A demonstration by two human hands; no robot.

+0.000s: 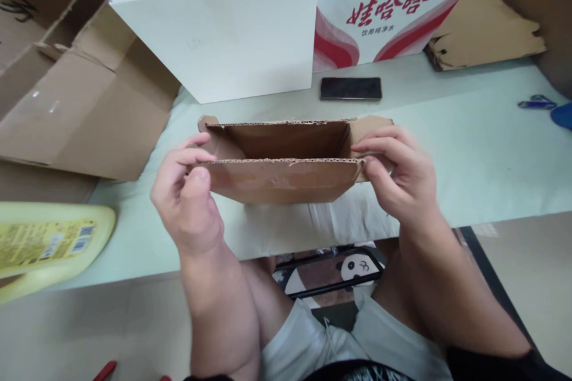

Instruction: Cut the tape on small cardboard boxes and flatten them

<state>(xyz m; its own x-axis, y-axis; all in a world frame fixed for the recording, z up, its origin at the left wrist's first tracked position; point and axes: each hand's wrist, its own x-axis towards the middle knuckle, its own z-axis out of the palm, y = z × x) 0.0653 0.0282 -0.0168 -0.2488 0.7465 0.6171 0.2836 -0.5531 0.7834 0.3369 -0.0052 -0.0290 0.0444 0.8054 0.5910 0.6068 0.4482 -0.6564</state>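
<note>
A brown cardboard box (277,181) stands at the front edge of the covered table, its top open toward me and its inside bare where I can see it. My left hand (190,190) grips the box's left front corner, thumb outside and fingers at the side flap. At the right front corner, my right hand (397,172) pinches the wall between thumb and fingers, beside a folded-out side flap (373,125). The box's base is partly hidden behind its front wall.
Behind the box lies a black phone (351,88). White cartons (223,41) stand at the back, one with red print (388,18). Large cardboard boxes (80,101) fill the left, near a yellow bottle (53,244). Flattened cardboard (489,30) and a blue item (536,102) are right.
</note>
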